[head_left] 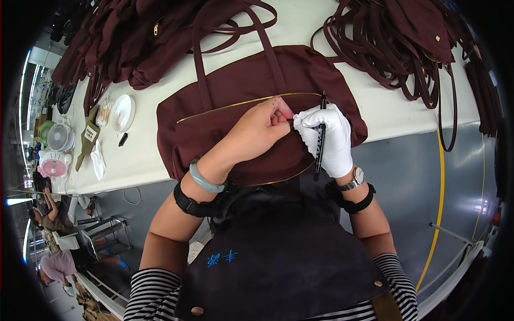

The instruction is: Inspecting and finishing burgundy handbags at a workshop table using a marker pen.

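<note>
Maroon tote bag [235,101]: flat on the white table [385,101], at its near edge, handles lying away from the person, gold zipper [246,102] running across the front. Left hand [257,131]: bare, grip pinched on the bag fabric just below the zipper's right end. Right hand [329,139]: white glove, grip closed around a black pen [321,136] held upright, touching the left fingertips. Piles of maroon bags [128,37] at the table's far side. White dish [122,112] and two small fans [56,150] far left.
</note>
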`<state>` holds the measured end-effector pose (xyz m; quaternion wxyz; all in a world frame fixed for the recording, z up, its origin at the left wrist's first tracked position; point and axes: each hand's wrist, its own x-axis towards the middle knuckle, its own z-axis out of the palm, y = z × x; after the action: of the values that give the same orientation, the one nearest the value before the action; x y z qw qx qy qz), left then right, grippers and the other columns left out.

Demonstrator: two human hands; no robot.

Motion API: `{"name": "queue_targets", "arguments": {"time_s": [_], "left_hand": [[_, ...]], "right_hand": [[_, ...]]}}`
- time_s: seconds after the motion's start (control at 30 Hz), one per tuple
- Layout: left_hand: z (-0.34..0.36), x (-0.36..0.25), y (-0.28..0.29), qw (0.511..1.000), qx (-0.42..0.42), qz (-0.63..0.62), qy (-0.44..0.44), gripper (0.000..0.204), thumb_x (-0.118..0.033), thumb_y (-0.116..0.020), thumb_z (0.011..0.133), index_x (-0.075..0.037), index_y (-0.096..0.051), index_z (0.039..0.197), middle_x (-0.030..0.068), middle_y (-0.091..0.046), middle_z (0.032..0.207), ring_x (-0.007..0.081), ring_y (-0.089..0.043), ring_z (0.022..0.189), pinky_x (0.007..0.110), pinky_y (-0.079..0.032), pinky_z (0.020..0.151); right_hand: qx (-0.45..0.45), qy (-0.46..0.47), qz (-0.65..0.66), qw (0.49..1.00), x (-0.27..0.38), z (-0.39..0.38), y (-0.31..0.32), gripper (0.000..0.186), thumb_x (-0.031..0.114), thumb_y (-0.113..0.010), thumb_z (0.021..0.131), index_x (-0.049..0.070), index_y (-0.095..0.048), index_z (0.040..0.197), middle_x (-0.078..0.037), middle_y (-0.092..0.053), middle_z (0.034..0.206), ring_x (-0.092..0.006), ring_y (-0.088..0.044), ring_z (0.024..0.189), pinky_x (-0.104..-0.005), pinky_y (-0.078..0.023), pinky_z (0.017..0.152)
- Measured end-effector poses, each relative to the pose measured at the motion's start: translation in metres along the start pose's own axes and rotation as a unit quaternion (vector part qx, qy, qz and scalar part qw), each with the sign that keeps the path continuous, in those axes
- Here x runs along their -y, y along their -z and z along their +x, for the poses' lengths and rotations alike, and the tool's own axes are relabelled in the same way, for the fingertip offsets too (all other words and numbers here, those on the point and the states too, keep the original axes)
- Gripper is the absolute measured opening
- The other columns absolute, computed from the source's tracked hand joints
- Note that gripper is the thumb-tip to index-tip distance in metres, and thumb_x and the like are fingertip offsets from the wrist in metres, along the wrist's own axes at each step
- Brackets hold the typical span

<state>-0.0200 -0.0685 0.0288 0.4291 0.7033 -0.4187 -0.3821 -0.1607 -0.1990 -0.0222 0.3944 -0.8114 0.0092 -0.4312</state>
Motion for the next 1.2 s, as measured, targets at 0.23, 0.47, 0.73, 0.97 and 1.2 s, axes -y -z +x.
{"name": "queue_targets", "arguments": {"time_s": [0.23,0.47,0.73,0.97,1.2], "left_hand": [[-0.0006,0.001,-0.0001,1.0,0.002,-0.017,-0.014,0.011,-0.003,-0.06,0.089,-0.002,-0.059,0.1,-0.0018,-0.053,0.087,0.0064,-0.048,0.08,0.024,-0.044,0.074],[0.0,0.002,0.0022,1.0,-0.002,-0.01,-0.02,0.011,-0.005,-0.062,0.09,-0.002,-0.058,0.099,-0.002,-0.052,0.086,0.0068,-0.047,0.079,0.024,-0.044,0.074],[-0.0003,0.0016,0.0006,1.0,0.001,0.006,-0.025,0.012,-0.003,-0.06,0.089,-0.002,-0.058,0.101,-0.0013,-0.053,0.087,0.0075,-0.047,0.079,0.025,-0.044,0.074],[-0.001,0.002,0.0007,0.999,0.005,-0.023,-0.033,0.012,0.0,-0.057,0.088,-0.001,-0.058,0.1,-0.0009,-0.053,0.087,0.0073,-0.047,0.079,0.025,-0.044,0.073],[0.0005,0.0066,0.0025,0.999,0.001,0.004,-0.039,0.011,-0.001,-0.06,0.089,-0.002,-0.058,0.099,-0.0015,-0.053,0.086,0.0069,-0.047,0.077,0.024,-0.044,0.072]], "right_hand": [[-0.007,-0.012,0.006,1.0,0.0004,-0.0009,-0.0024,0.038,-0.007,-0.068,0.071,0.012,-0.052,0.101,-0.001,-0.067,0.077,-0.0212,-0.063,0.077,-0.0347,-0.048,0.073],[-0.016,0.003,-0.003,1.0,0.0017,-0.0003,-0.002,0.039,-0.008,-0.069,0.069,0.011,-0.053,0.099,-0.002,-0.067,0.078,-0.0213,-0.062,0.076,-0.0344,-0.049,0.07],[-0.003,-0.02,0.02,1.0,0.0016,-0.0005,-0.002,0.031,-0.004,-0.067,0.074,0.012,-0.052,0.097,0.001,-0.063,0.069,-0.0225,-0.062,0.075,-0.035,-0.048,0.072],[-0.004,-0.01,0.003,1.0,0.0024,-0.0008,-0.0016,0.03,-0.003,-0.067,0.075,0.012,-0.052,0.097,0.0,-0.063,0.069,-0.0234,-0.061,0.074,-0.0362,-0.048,0.072],[-0.009,-0.005,-0.009,1.0,0.002,0.0002,0.0001,0.031,-0.002,-0.067,0.074,0.012,-0.053,0.098,0.002,-0.063,0.069,-0.0226,-0.06,0.073,-0.0353,-0.046,0.071]]}}
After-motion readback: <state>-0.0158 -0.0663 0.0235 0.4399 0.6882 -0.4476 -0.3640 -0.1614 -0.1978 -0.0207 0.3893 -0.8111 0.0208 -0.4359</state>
